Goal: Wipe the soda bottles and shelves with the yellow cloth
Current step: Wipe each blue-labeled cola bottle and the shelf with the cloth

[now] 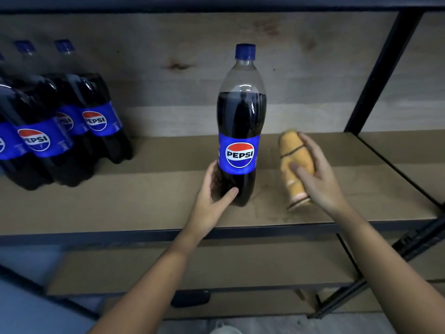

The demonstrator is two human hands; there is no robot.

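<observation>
A single soda bottle [241, 131], blue-capped and bearing a blue Pepsi label, is stood upright on the shelf [144, 203], roughly midway along its width and nearer the front edge than the back wall. Its lower body is gripped by the left hand [214, 186], with the thumb laid across the front of the dark base and the fingers curled round the far side. To the right of the bottle, apart from it, the yellow cloth [295, 165] is held bunched into a long roll by the right hand [313, 174], whose fingers are wrapped over its top and whose thumb is pressed against its near side; dark stripes are seen across the cloth, and its lower end lies close to the shelf board. Whether that end touches the board cannot be told. A cluster of further Pepsi bottles [55, 126] is gathered at the left end of the shelf, towards the back. A lower shelf [240, 266] is seen beneath, framed in dark metal.
</observation>
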